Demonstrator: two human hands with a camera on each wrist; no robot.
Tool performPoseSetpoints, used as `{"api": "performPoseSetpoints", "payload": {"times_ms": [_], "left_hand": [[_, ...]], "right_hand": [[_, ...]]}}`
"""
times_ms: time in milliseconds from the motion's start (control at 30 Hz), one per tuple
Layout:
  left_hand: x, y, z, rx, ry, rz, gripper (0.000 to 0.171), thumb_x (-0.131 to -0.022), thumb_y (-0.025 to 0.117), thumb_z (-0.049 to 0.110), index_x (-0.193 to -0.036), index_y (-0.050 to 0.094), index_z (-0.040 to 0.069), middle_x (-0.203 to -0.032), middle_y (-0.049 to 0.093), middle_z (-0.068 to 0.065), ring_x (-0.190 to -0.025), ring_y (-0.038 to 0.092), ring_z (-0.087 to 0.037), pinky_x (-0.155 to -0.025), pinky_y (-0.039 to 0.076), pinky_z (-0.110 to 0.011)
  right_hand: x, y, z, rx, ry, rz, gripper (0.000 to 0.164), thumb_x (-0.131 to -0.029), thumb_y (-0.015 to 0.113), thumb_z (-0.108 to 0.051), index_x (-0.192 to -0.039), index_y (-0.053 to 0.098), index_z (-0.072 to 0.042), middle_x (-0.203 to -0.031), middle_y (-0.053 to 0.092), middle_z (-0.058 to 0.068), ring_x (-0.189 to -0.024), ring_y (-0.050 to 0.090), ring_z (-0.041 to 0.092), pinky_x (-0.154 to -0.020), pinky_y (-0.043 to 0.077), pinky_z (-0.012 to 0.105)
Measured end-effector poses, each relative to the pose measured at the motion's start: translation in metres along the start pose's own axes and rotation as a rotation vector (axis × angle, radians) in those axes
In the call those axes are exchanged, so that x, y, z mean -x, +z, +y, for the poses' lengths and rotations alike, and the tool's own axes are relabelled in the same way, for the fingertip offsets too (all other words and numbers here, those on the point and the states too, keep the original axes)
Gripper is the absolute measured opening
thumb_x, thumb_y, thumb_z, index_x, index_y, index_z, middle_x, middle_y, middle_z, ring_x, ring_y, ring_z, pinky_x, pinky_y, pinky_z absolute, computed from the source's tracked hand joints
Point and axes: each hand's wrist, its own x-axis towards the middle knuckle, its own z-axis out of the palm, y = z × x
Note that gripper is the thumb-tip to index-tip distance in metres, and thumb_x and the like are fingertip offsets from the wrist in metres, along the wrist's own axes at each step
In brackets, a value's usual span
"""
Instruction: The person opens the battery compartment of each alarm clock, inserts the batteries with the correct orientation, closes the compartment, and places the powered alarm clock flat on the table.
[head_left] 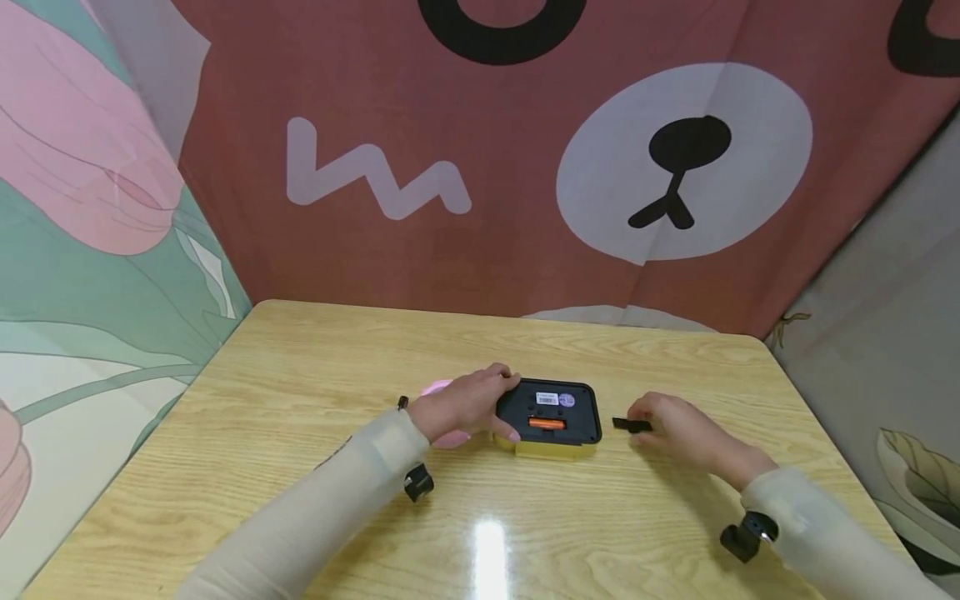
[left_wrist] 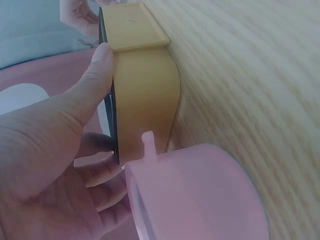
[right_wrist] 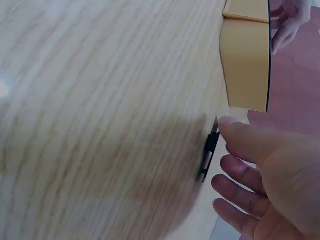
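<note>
My left hand grips the left end of a yellow device, thumb on the near edge and fingers on the far side. Its black back faces up, bearing a white label and a purple round sticker. An orange battery lies in the uncovered slot there. To the right, my right hand pinches a small flat black battery cover, held low over the table, apart from the device. In the right wrist view the thumb tip meets one end of that battery cover.
A pink round object with a small peg stands beside the device, partly hidden behind my left hand in the head view. The wooden table ends at a curtain at the back. Both wrists carry small black cameras.
</note>
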Motion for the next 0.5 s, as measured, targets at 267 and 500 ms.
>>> {"api": "performPoseSetpoints", "payload": {"times_ms": [267,500], "left_hand": [[0.0014,-0.001,0.0012,-0.03,-0.007,0.001,0.102,-0.079,0.078,0.054,-0.159,0.032,0.012,-0.158,0.039,-0.007,-0.127,0.052,-0.021,-0.107,0.047,-0.036],[-0.0006,0.0003,0.0017,-0.051,-0.006,0.007,0.102,-0.079,0.078,0.056,-0.159,0.032,0.011,-0.158,0.04,-0.007,-0.131,0.051,-0.021,-0.109,0.046,-0.037]], "right_hand": [[0.0001,0.0066,0.0045,0.034,-0.023,0.006,0.017,-0.084,0.081,-0.009,-0.098,0.073,-0.007,-0.094,0.07,0.002,-0.088,0.068,0.019,-0.076,0.056,0.038],[0.0011,0.0078,0.0069,0.084,-0.048,0.031,0.014,-0.084,0.08,-0.007,-0.089,0.07,-0.015,-0.088,0.067,-0.004,-0.082,0.064,0.012,-0.072,0.054,0.034]]}}
